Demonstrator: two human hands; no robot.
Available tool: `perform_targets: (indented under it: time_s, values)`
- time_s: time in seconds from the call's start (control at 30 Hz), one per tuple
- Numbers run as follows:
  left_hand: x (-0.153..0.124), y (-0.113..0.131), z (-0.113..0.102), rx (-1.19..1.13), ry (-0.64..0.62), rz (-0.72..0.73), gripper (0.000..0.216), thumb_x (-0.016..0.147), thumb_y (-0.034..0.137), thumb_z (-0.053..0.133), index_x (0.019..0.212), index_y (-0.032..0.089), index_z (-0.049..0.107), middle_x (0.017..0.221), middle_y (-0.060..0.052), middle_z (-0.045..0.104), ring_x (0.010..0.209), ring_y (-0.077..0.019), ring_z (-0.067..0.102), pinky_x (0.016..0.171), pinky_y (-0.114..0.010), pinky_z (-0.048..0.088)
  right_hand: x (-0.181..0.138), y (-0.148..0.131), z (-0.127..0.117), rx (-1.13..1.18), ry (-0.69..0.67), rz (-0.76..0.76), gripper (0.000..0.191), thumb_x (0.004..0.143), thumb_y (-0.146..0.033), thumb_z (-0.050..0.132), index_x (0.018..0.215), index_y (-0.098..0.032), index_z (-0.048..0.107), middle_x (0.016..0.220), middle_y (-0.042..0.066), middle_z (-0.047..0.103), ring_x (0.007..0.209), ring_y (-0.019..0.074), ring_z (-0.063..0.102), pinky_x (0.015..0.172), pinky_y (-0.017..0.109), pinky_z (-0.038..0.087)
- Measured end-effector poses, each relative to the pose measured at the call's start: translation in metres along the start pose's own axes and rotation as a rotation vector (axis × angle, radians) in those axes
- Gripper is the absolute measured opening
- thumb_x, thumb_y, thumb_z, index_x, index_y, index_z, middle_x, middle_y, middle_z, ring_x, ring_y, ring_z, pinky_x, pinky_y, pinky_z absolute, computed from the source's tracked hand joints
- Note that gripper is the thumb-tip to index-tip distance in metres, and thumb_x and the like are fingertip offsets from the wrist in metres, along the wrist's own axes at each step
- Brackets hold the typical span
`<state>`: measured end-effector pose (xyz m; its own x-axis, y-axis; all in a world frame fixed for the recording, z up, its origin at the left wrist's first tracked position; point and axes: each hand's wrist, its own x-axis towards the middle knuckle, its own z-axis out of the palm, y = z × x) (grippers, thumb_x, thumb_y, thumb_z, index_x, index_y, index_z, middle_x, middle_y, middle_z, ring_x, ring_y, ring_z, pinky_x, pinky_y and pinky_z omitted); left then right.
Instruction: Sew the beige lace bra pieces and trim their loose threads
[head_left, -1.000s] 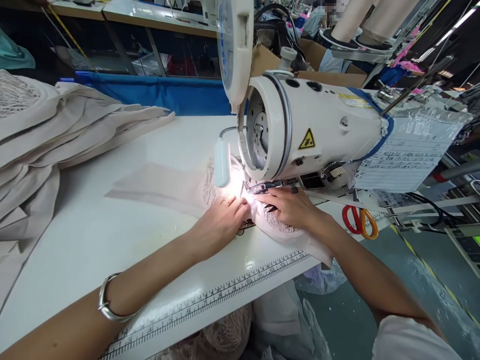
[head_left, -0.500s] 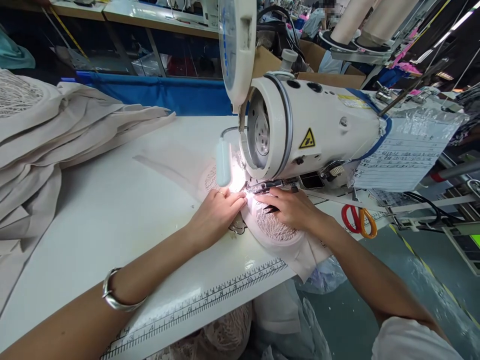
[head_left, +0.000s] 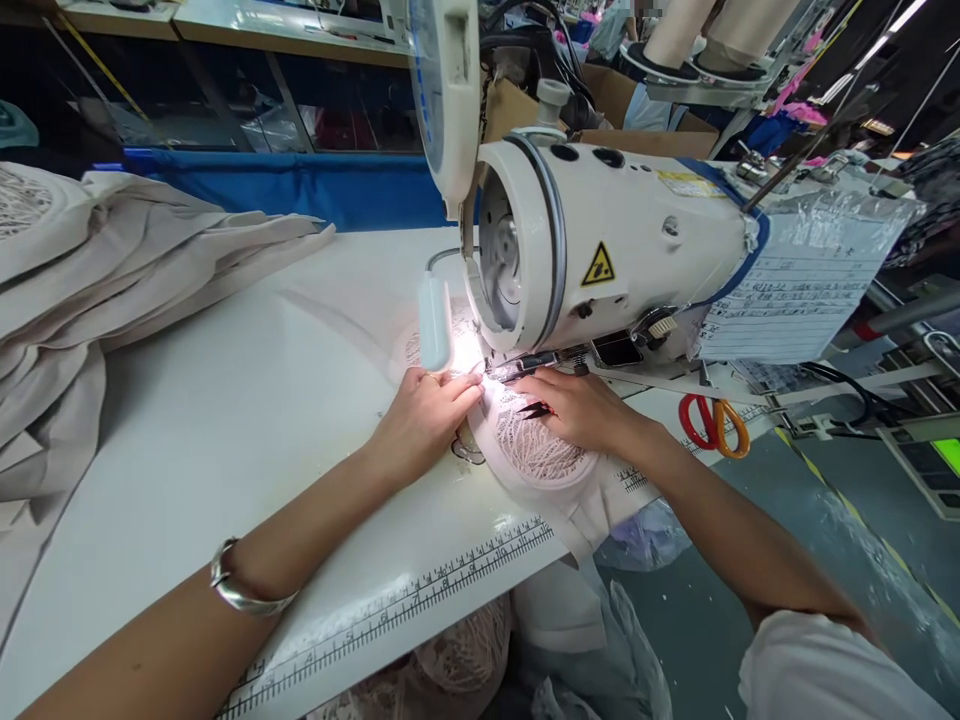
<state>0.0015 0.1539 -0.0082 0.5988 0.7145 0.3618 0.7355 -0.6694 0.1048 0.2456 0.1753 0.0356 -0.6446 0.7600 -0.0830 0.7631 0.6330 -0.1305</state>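
My left hand [head_left: 424,425] lies flat on a pale lace-and-beige fabric piece [head_left: 544,455], its fingertips close to the presser foot of a white sewing machine [head_left: 622,240]. My right hand [head_left: 581,410] rests on the same piece to the right of the needle, fingers curled over small black snips [head_left: 536,408] whose tips stick out. A small lamp [head_left: 433,322] lights the needle area brightly, so the needle itself is hard to see. The piece's front edge hangs over the table edge.
A heap of beige cloth [head_left: 90,280] fills the left of the white table [head_left: 225,420]. A ruler strip [head_left: 450,580] runs along the front edge. Red-and-orange scissors [head_left: 712,425] lie right of the machine, below a plastic-covered paper sheet [head_left: 795,300]. More cloth sits under the table.
The fabric piece has swung round under the foot: its flat beige part moved from the left to behind the lamp, and the lace part came forward. Both hands stayed on it.
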Motion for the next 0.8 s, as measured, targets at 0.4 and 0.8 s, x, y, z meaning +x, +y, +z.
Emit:
perform_targets:
  time_s: [0.4,0.8]
  values:
    - [0.002,0.001,0.000,0.018,0.022,-0.026,0.039,0.089,0.000,0.040,0.104,0.021,0.069,0.120,-0.002,0.074,0.080,-0.0230,0.059,0.071,-0.041,0.042,0.005,0.002,0.005,0.053,0.040,0.120,0.016,0.089,-0.021,0.053,0.103,-0.022,0.061,0.108,0.007,0.067,0.076,0.0191,0.059,0.062,0.029,0.033]
    - [0.002,0.000,0.004,-0.035,0.019,-0.066,0.036,0.093,0.003,0.038,0.103,0.021,0.068,0.114,-0.003,0.075,0.083,-0.0244,0.059,0.074,-0.043,0.043,0.012,0.004,0.012,0.216,0.060,0.295,0.024,0.085,-0.038,0.071,0.101,-0.023,0.060,0.091,0.002,0.064,0.084,0.0192,0.060,0.067,0.028,0.038]
